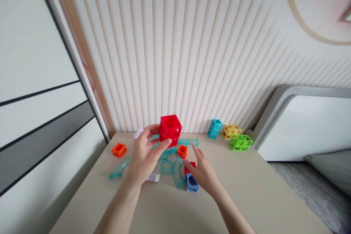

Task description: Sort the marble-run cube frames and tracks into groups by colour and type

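Note:
A red hollow cube block (170, 130) is held up above the table, with the thumb and fingers of my left hand (146, 151) closed on its left and lower sides. A round hole shows in its top face. My right hand (202, 170) hovers with fingers apart and nothing in them. It is nearest to a second red block (189, 168), which it partly covers, and a blue block (192, 182) with a round opening. Just left of these lie a small orange block (182, 151) and a curved clear teal track piece (178, 173).
More teal track (120, 168) and a white-lilac piece (153, 177) lie partly behind my left arm. Another orange block (119, 150) sits at the left. Cyan (215, 128), yellow (231, 131) and green (240, 142) frame blocks stand back right. A ribbed wall panel (170, 51) closes the rear.

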Demonstrator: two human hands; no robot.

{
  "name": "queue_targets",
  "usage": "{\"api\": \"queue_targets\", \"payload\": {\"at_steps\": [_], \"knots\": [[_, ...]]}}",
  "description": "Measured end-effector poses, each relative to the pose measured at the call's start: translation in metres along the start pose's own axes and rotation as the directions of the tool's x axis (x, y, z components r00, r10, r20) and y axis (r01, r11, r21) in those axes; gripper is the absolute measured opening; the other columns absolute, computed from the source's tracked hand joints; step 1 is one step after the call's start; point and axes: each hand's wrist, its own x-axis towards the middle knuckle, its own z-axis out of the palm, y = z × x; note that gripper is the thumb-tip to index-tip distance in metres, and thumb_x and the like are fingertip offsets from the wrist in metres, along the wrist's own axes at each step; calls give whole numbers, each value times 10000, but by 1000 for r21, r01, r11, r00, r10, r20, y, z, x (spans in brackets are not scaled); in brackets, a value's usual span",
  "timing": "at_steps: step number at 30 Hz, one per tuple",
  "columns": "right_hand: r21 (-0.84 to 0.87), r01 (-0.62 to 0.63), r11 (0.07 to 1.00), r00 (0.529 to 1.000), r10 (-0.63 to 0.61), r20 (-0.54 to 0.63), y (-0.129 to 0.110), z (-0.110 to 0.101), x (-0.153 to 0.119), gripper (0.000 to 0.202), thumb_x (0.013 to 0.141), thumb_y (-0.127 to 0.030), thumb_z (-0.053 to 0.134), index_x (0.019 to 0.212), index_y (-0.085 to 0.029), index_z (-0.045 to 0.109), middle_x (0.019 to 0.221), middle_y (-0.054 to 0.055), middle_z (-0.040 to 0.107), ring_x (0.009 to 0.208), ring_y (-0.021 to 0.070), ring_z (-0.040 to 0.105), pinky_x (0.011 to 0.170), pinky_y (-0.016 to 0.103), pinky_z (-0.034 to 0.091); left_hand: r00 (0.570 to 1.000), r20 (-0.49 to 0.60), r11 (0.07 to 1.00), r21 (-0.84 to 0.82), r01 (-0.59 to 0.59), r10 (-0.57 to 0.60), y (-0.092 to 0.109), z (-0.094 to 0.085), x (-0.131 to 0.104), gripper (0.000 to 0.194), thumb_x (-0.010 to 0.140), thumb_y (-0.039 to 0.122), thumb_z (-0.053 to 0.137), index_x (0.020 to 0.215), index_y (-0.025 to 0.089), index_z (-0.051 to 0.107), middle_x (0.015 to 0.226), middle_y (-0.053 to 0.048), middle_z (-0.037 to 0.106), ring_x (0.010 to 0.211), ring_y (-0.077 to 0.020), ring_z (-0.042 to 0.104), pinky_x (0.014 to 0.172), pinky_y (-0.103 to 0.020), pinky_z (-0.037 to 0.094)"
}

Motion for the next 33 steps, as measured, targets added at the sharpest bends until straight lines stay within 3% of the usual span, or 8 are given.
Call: {"api": "queue_targets", "payload": {"at_steps": [5,11,15,18,21,25,29,33], "knots": [[-308,-179,934,971,218,96,8,16,-19,708,948,-516,496,1550,-160,388,1302,195,662,1162,347,665,915,416,510,1000,-22,1000,26,-13,13,1,-3,3,446,735,347,850,1094,197,632,1051,-62,715,990,-223,698,835,-339,595],[-460,-193,867,957,269,105,2,12,-19,559,976,-363,439,1491,-150,474,1216,182,717,1099,329,698,859,400,522,999,34,999,-34,21,-20,-4,2,5,402,783,361,813,1106,193,644,1072,-73,727,1021,-208,687,856,-310,574],[-487,-214,847,964,262,32,15,18,-19,561,962,-279,448,1499,-116,452,1221,197,701,1125,342,675,869,416,524,998,61,999,-42,20,-17,-3,8,3,392,785,371,813,1096,192,655,1088,-79,732,1037,-211,687,868,-307,562],[-330,-235,914,972,227,-65,30,22,-17,581,963,-308,437,1500,-85,437,1227,210,696,1126,341,669,898,417,518,994,97,997,-58,60,-54,0,9,1,391,789,398,808,1079,180,661,1072,-86,739,1016,-220,697,845,-309,562],[116,-154,981,974,170,-148,37,18,-9,650,959,-470,432,1489,-94,445,1259,190,694,1127,309,674,936,389,522,976,168,976,-142,165,-140,-4,9,1,407,820,429,777,1112,180,643,1047,-81,750,929,-214,718,789,-310,562],[666,-39,745,984,145,-104,22,10,5,734,884,-703,492,1347,-143,594,1278,146,705,1141,306,680,965,411,541,937,248,917,-253,308,-247,-21,9,7,377,853,468,736,1078,177,654,972,-60,764,858,-204,731,748,-305,555],[727,22,687,974,149,-169,-3,13,16,707,872,-754,497,1248,-177,661,1232,124,724,1234,312,628,1049,451,492,847,373,850,-222,478,-379,-40,13,12,421,799,476,791,1060,163,692,948,-73,773,881,-221,737,744,-304,556],[705,101,702,978,60,-200,-22,16,26,686,931,-741,402,1249,-198,675,1190,104,736,1245,305,611,1047,448,498,818,426,830,-226,510,-387,-48,20,11,450,781,458,816,1098,157,706,983,-91,776,933,-239,736,770,-313,560]]}}
